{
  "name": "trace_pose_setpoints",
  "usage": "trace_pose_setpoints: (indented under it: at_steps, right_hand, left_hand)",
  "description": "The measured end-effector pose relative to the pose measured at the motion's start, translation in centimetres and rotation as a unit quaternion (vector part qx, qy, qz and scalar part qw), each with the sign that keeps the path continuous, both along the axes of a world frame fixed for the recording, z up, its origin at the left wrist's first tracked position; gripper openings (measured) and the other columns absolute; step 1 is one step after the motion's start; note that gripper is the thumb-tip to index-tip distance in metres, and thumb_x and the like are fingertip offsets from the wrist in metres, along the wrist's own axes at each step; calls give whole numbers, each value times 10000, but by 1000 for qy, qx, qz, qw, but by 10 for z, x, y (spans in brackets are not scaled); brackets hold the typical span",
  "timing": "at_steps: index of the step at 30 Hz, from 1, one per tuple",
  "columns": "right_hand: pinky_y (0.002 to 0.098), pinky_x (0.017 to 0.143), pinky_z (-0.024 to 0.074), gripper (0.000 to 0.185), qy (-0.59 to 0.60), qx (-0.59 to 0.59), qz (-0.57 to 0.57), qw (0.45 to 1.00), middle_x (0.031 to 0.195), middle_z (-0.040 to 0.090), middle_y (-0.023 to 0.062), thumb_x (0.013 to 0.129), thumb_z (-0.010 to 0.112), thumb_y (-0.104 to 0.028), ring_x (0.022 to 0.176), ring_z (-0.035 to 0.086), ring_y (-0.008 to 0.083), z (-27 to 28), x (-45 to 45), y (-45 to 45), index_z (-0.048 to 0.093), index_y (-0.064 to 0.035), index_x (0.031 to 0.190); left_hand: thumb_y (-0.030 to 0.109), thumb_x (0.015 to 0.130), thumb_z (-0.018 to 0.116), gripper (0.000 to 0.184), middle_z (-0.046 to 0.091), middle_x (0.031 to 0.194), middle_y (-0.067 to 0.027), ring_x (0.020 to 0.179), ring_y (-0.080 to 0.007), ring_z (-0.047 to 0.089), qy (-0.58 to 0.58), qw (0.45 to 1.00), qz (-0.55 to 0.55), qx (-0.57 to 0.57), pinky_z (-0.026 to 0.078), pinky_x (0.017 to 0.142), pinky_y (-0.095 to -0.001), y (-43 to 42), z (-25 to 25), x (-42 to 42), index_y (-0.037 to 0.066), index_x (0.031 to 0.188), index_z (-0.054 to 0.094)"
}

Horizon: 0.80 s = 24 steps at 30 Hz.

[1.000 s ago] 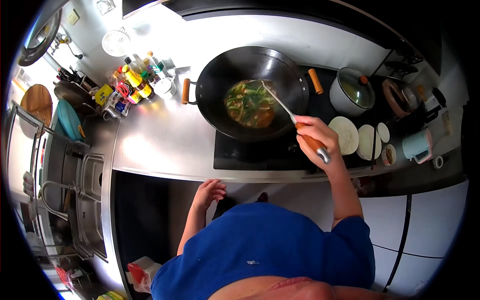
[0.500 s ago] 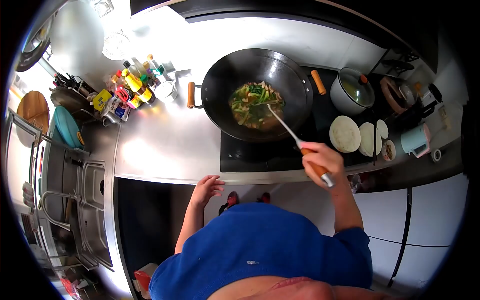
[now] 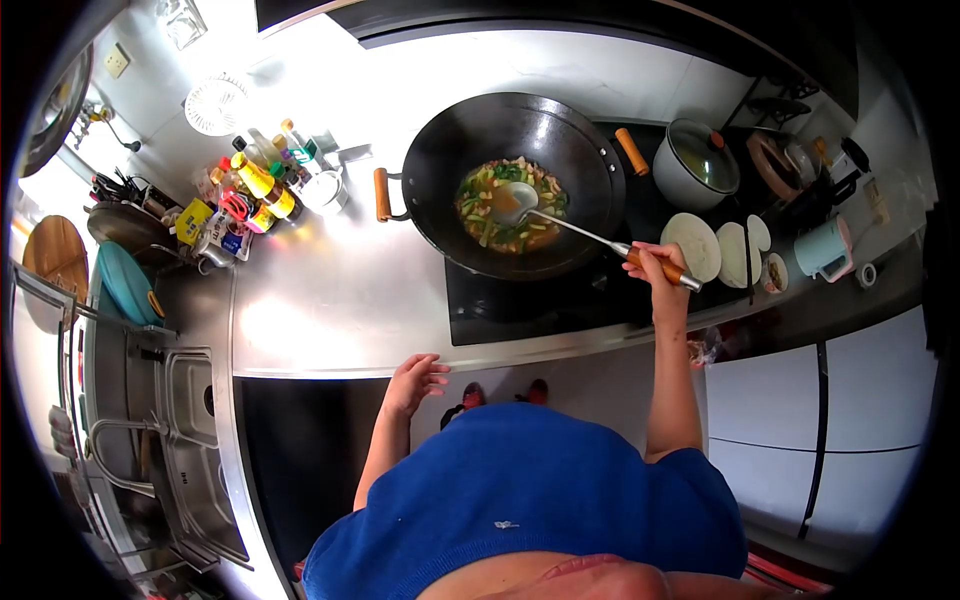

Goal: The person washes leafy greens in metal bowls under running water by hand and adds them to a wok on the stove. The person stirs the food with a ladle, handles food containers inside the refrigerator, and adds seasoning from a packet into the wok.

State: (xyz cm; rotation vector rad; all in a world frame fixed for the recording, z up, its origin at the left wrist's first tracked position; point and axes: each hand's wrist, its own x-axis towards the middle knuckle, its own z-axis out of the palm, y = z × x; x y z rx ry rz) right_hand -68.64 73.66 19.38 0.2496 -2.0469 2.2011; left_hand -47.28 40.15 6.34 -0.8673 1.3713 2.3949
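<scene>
My right hand is wrapped round the wooden handle of a metal ladle. The ladle's round bowl rests in the food, green vegetables and small pieces in brownish liquid, at the bottom of a large black wok. The wok has two wooden side handles and stands over the black cooktop. My left hand hangs by the counter's front edge with its fingers apart and nothing in it.
Bottles and seasoning packets stand at the left back. A lidded pot, white plates, chopsticks and a light blue jug are on the right. A sink lies far left.
The ladle has turned so its bowl shows in the wok, its handle now angled further right. My right hand has moved right and slightly up. My left hand has barely moved.
</scene>
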Motion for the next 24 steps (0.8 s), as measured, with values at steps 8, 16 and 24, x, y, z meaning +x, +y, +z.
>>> trace_pose_setpoints:
  at_steps: [8,16,24]
  right_hand:
    - [244,604,535,88,-12,-3,-21,1000,925,622,172,845,557,-61,693,648,197,0,0,-4,500,5,846]
    - [245,635,532,79,74,59,22,995,906,619,138,821,588,-26,723,645,185,58,13,-17,517,7,837]
    - [309,710,473,215,355,346,133,858,1007,572,118,694,655,41,819,590,280,99,28,-45,547,-7,874]
  left_hand:
    - [201,924,466,286,617,939,-152,742,-203,615,21,1000,-4,18,517,606,-291,-6,2,-2,-3,1124,478]
    - [199,926,459,284,615,939,-155,741,-205,614,20,1000,-12,9,516,607,-296,-9,-1,-3,-9,1119,476]
    - [199,920,471,281,617,938,-157,735,-206,614,32,999,1,18,516,610,-298,-7,-2,-4,-5,1113,484]
